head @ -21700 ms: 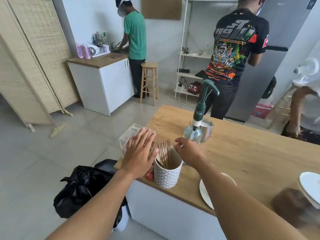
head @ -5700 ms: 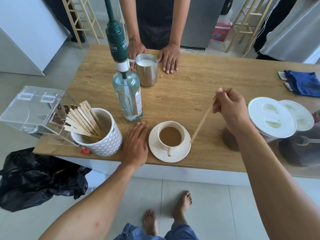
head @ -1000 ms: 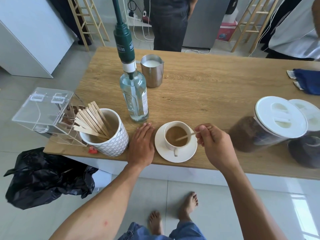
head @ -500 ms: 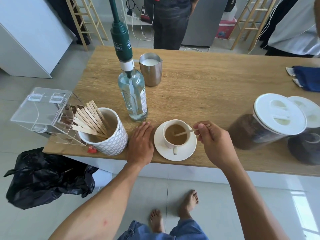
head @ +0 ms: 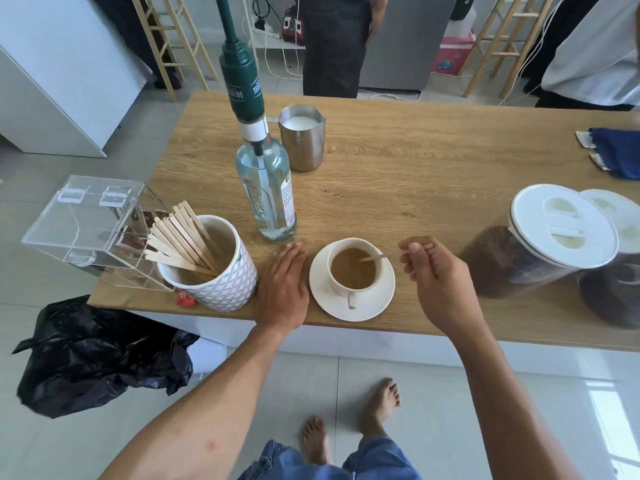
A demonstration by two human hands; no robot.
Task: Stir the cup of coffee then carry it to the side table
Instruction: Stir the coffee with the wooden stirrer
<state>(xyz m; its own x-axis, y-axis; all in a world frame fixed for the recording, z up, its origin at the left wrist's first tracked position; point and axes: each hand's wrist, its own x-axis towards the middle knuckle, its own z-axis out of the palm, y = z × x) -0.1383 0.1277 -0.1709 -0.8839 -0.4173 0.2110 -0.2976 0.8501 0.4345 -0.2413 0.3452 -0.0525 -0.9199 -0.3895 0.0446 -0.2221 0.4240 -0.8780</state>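
Because it is filled nearly to the top, our cup of coffee (head: pixel 352 270) will spill if we tip or bump it. It sits on a white saucer (head: pixel 378 303) near the front edge of the table (head: pixel 415 168), with its little handle (head: pixel 352 301) pointing at us. We think it is light but easy to break, and the cup may slide on the saucer. So we would take the saucer by its rim, or hook the handle. Our right hand (head: pixel 436 271) pinches a thin wooden stick (head: pixel 373 258) whose tip is in the coffee. Our left hand (head: pixel 284 289) lies flat on the table, fingers straight and close together, just beside the saucer. A mug of sticks (head: pixel 221 284) and a tall bottle (head: pixel 268 199) stand near it.
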